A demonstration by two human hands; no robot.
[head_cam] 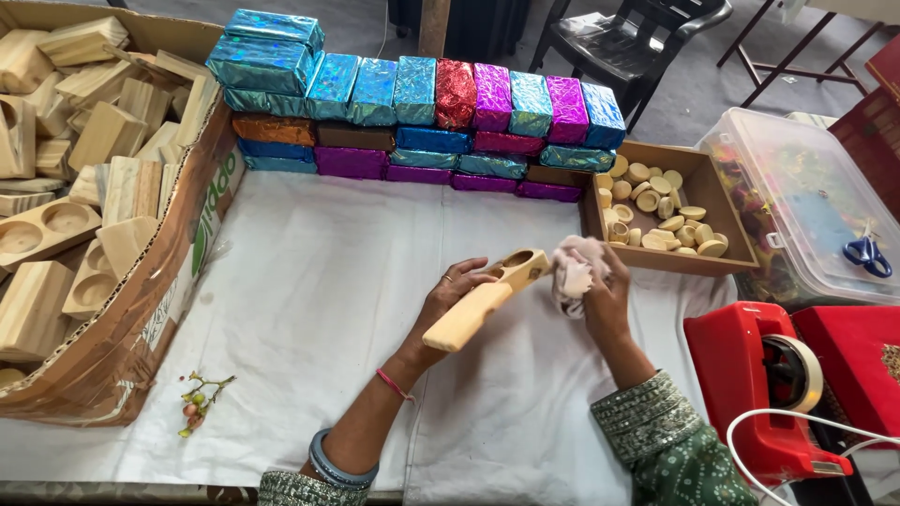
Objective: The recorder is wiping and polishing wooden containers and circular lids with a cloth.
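Green sleeves lead to the left hand (459, 290) gripping a wooden block (483, 300); beside the block, the right hand (605, 295) clutches a cloth (574, 267). Many blocks (75, 169) remain unwrapped.

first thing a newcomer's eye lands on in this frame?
Most likely the wall of shiny foil-wrapped blocks in blue, purple and red, stacked along the far edge of the white cloth-covered table. Next, at centre, the left hand holds a pale wooden block with round hollows while the right hand presses a crumpled cloth to its end. A big cardboard box of similar wooden pieces fills the left side.
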